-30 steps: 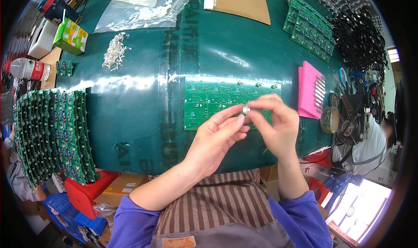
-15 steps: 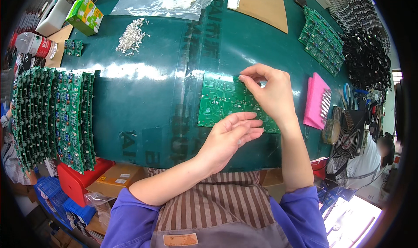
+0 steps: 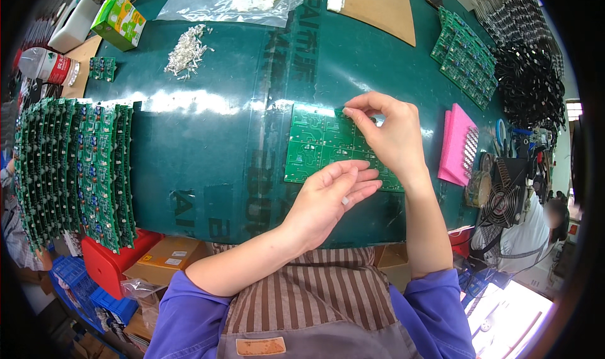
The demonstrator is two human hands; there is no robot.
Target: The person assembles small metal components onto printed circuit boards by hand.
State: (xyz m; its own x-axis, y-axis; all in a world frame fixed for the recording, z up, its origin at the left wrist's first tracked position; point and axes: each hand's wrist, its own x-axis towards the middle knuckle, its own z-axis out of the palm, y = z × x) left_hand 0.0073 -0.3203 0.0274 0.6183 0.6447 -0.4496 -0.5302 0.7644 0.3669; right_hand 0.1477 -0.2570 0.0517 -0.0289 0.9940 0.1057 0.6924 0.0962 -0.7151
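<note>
A bare green circuit board (image 3: 307, 141) lies flat on the table in front of me, partly covered by both hands. Over its far edge, my right hand (image 3: 394, 132) has thumb and forefinger pinched together; whatever is between them is too small to make out. My left hand (image 3: 331, 192) is cupped above the board's near edge, its thumb lying across the fingers. A small white part (image 3: 345, 201) shows among those fingers. Further off to the left is a loose pile of small white parts (image 3: 186, 51).
Rows of populated circuit boards (image 3: 101, 176) stand at the left; more boards (image 3: 466, 59) lie at the far right. Pink foam (image 3: 452, 148) sits right of my hands. A plastic bag (image 3: 233, 3), a cardboard sheet (image 3: 378, 9), a drink carton (image 3: 118, 22) and a bottle (image 3: 47, 66) are farther back.
My left thumb has come across toward the fingers, and the hand has shifted slightly. The right hand keeps its pinch at almost the same place over the board.
</note>
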